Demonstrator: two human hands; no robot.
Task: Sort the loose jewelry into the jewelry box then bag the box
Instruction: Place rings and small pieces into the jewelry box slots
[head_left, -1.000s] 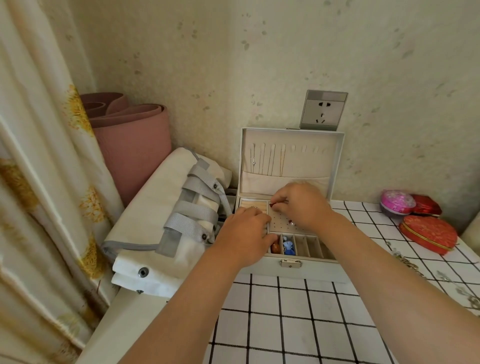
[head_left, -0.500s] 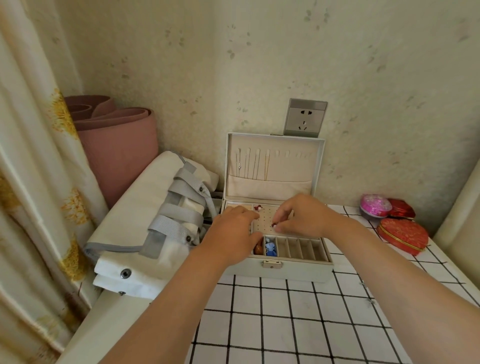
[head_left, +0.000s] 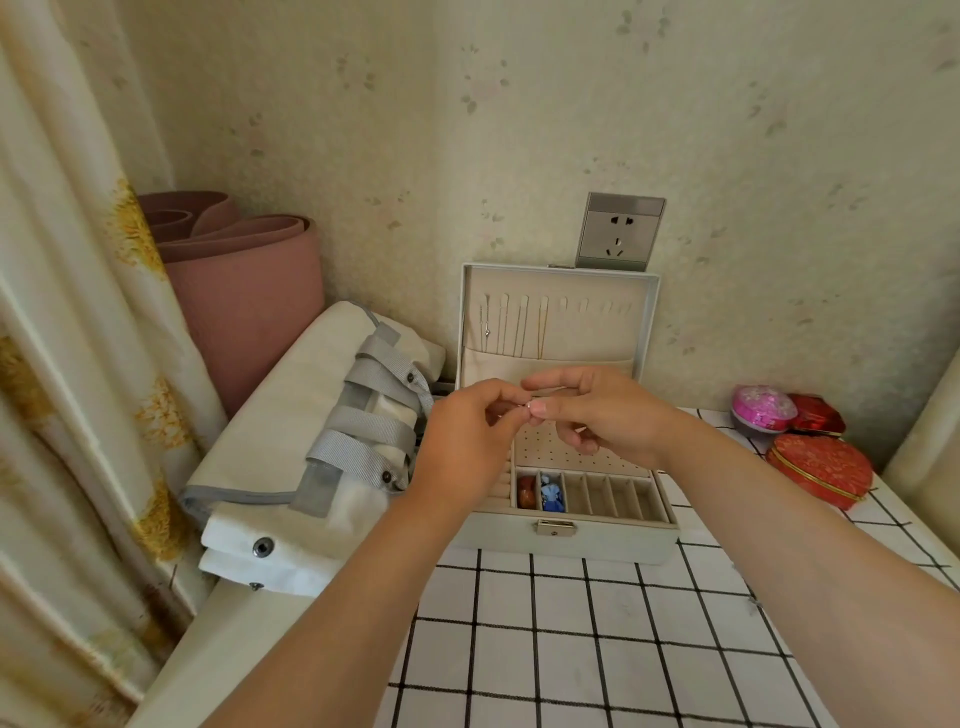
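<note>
The white jewelry box (head_left: 571, 540) stands open against the wall, lid upright with thin chains hanging inside. Its front row of slots holds an orange-red piece (head_left: 527, 492) and a blue piece (head_left: 552, 499). Above the perforated earring panel, my left hand (head_left: 470, 441) and my right hand (head_left: 602, 415) meet fingertip to fingertip, pinching a tiny silvery earring (head_left: 529, 406) between them. Which hand carries it I cannot tell. A white canvas bag (head_left: 311, 452) with grey straps lies folded to the left of the box.
A rolled pink mat (head_left: 244, 291) leans in the left corner beside a curtain (head_left: 78, 364). Small red and pink trinket boxes (head_left: 818, 467) sit at the right on the checked tablecloth (head_left: 597, 634). A wall socket (head_left: 620, 231) is above the box lid.
Both hands have lifted off the earring panel and come together above the box, now pinching a small piece between the fingertips.
</note>
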